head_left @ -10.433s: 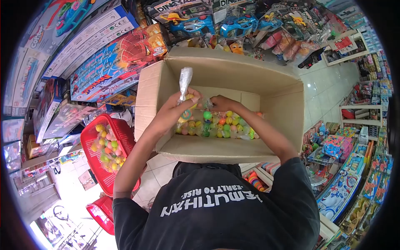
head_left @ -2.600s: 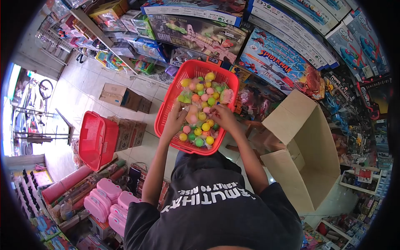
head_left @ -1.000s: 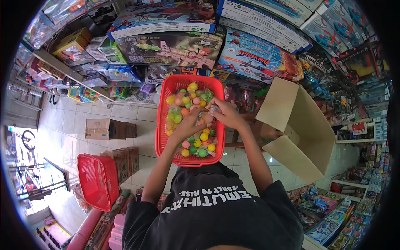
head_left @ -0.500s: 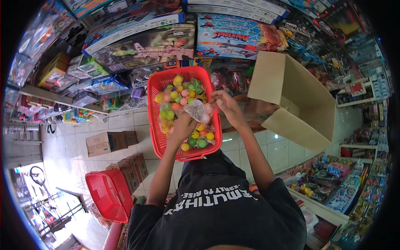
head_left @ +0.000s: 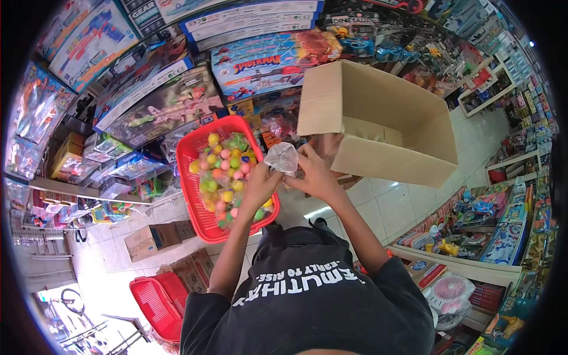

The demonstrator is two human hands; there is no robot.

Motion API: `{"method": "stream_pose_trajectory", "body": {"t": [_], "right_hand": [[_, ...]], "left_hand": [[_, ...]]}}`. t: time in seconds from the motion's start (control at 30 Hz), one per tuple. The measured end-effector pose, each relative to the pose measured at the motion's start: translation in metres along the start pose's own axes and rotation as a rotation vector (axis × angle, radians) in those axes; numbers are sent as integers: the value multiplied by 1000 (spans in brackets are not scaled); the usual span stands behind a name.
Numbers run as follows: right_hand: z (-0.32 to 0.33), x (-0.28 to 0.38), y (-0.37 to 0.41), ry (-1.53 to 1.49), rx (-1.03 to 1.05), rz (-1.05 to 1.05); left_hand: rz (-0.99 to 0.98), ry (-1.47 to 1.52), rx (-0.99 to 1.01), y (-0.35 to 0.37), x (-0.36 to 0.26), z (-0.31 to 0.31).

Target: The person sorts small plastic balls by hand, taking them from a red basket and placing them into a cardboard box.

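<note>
A clear plastic bag (head_left: 282, 158) is held up between my two hands, just beyond the right rim of a red plastic basket (head_left: 188, 208). My left hand (head_left: 260, 184) pinches the bag from its left side. On the other side, my right hand (head_left: 318, 175) has its thumb and fingers closed on the bag's edge. Whatever the bag contains, if anything, I cannot make out. In the basket lies a heap of small colourful balls (head_left: 228, 174), yellow, pink, green and orange, some of them in clear wrapping.
A large cardboard box (head_left: 396, 157) stands with its top open at the right. Boxed toys (head_left: 275, 62) are stacked along the shelves ahead. A smaller carton (head_left: 155, 239) and another red basket (head_left: 158, 302) are at the lower left. Shelves with a pink fan (head_left: 449, 290) line the right.
My hands have moved away from the ball-filled basket to beyond its right side, bringing the plastic bag along. My right hand has closed on the bag. The view has turned to the right.
</note>
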State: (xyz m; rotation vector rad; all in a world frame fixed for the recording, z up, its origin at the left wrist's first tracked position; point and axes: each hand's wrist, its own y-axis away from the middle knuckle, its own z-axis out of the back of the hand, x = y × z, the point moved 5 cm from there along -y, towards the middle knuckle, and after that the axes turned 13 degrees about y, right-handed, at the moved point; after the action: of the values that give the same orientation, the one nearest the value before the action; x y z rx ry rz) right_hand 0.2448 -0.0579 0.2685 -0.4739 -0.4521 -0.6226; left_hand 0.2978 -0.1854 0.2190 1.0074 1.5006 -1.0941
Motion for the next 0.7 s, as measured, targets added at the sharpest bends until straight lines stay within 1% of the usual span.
{"method": "stream_pose_trajectory", "body": {"t": [0.03, 0.07, 0.1, 0.13, 0.2, 0.23, 0.27, 0.33, 0.37, 0.4, 0.43, 0.47, 0.5, 0.53, 0.57, 0.63, 0.7], "right_hand": [[6, -5, 4, -99, 21, -59], [12, -13, 8, -96, 19, -52], [15, -24, 12, -142, 49, -52], [19, -32, 15, -187, 79, -52], [36, -46, 20, -218, 70, -47], [45, -53, 25, -252, 62, -53], [52, -61, 29, -252, 58, -50], [68, -78, 39, -279, 13, -15], [75, -86, 45, -275, 10, -15], [81, -95, 53, -365, -6, -54], [89, -105, 59, -454, -22, -91], [92, -119, 66, -448, -23, -92], [95, -133, 72, -416, -8, -73], [98, -143, 80, -387, 6, -57], [102, -152, 90, -388, 2, -66], [110, -164, 107, -907, 67, -406], [119, -181, 117, -902, 21, -416]], "left_hand": [[21, 9, 16, -1, 5, -8], [43, 18, 29, -2, 8, -16], [23, -75, 38, -2, 5, -25], [15, -77, 33, -3, 2, -35], [28, -45, 52, -4, -1, -58], [112, -25, 64, -3, 3, -66], [108, -28, 65, -4, 2, -78], [-42, 53, 76, -8, -11, -105], [64, 103, 101, -8, -13, -115], [62, 108, 104, -8, -15, -125], [96, 127, 51, -10, -14, -132], [130, 146, -3, -12, -14, -140], [145, 228, -47, -13, -19, -149], [82, 227, -89, -16, -21, -154], [112, 274, -121, -17, -18, -160], [143, 322, -180, -21, -21, -172], [128, 323, -184, -29, -20, -180]]}}
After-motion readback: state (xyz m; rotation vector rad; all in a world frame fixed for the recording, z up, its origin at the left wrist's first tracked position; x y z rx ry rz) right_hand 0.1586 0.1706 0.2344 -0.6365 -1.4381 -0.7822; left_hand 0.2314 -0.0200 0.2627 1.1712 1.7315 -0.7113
